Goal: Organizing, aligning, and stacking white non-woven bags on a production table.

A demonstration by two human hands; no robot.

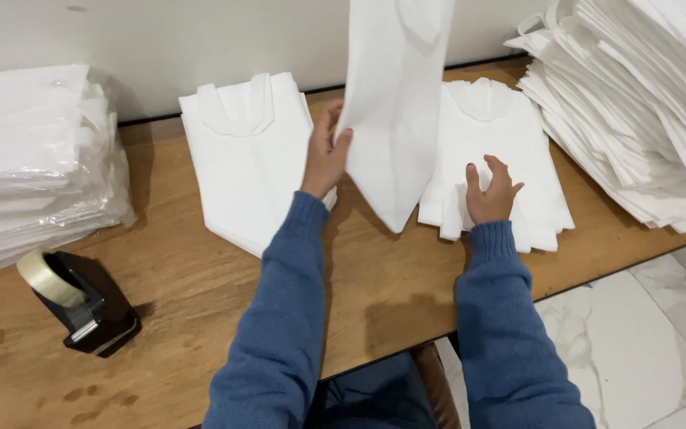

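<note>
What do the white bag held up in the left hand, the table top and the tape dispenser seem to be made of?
White bag: probably thin non-woven fabric, matte, hanging limp from the left hand.
Table top: wood or wood veneer, visible grain, low sheen.
Tape dispenser: likely hard black plastic, glossy.

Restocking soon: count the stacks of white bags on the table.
4: wrapped stack far left, left-centre stack, stack under right hand, big pile far right.
</note>
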